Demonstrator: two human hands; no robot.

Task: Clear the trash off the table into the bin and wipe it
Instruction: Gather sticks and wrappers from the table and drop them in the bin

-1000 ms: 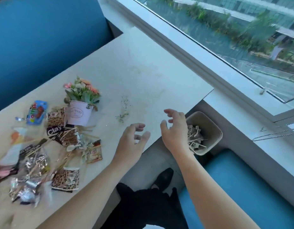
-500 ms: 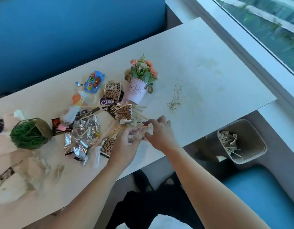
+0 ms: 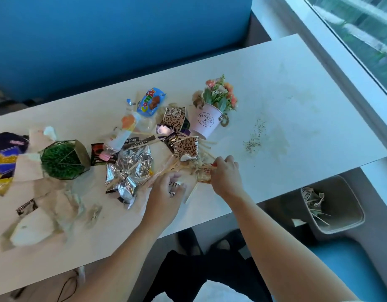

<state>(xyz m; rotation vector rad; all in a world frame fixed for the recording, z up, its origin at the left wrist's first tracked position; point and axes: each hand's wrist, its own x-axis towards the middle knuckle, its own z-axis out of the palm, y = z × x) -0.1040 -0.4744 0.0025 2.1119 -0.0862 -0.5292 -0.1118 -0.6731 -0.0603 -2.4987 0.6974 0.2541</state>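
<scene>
A heap of trash lies on the white table (image 3: 297,136): crumpled silver foil (image 3: 129,168), leopard-print paper cups (image 3: 186,146), wooden sticks (image 3: 166,168), a blue candy wrapper (image 3: 151,101) and a squeeze pouch (image 3: 120,136). My left hand (image 3: 166,190) presses down on a small wrapper and sticks at the heap's near edge. My right hand (image 3: 226,175) pinches a small brown sachet (image 3: 204,174) on the heap's right side. The beige bin (image 3: 345,205), holding sticks and wrappers, stands on the floor at the right, below the table edge.
A pink flower bucket (image 3: 206,120) stands behind the heap, a green moss ball (image 3: 62,160) to the left. Crumpled tissues (image 3: 44,216) and purple wrappers (image 3: 5,158) lie at far left. Dark crumbs (image 3: 253,142) speckle the table's right part. Blue seats surround; window at right.
Both hands moved from above the bin back to the trash heap and closed on wrappers. The view swung left, showing more of the table.
</scene>
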